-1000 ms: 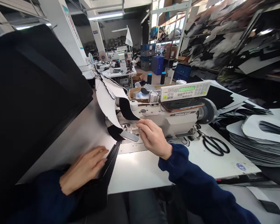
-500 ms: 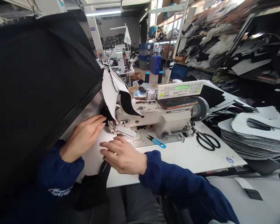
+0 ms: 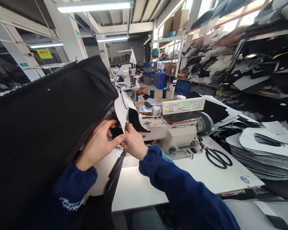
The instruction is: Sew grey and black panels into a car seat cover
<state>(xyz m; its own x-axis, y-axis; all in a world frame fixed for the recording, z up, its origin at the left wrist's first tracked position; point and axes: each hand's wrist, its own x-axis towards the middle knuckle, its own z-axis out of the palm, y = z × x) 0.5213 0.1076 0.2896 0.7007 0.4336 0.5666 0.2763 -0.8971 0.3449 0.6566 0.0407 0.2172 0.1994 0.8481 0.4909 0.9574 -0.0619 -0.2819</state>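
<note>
A large black fabric piece (image 3: 50, 115) rises on the left, beside a sewing machine (image 3: 180, 134). White and black strips (image 3: 121, 107) hang over the machine's head. My left hand (image 3: 99, 142) is at the lower end of these strips, thumb and fingers apart around a dark piece, which it seems to touch. My right hand (image 3: 134, 140) is closed in a pinch on the lower tip of the white strip, close to my left thumb. The needle area is mostly hidden behind my hands. A narrow black strip (image 3: 115, 175) hangs over the table's front edge.
Black-handled scissors (image 3: 217, 158) lie on the white table (image 3: 182, 179). Blue snips (image 3: 168, 159) are partly hidden by my right sleeve. A phone (image 3: 182, 117) rests on the machine below a control panel (image 3: 183, 105). Stacked cut pieces (image 3: 266, 150) stand at the right.
My right hand has moved up from above the table to the white strip and closed on it. My left hand has shifted toward it, thumb spread. The view has tilted up, and the black fabric sits lower.
</note>
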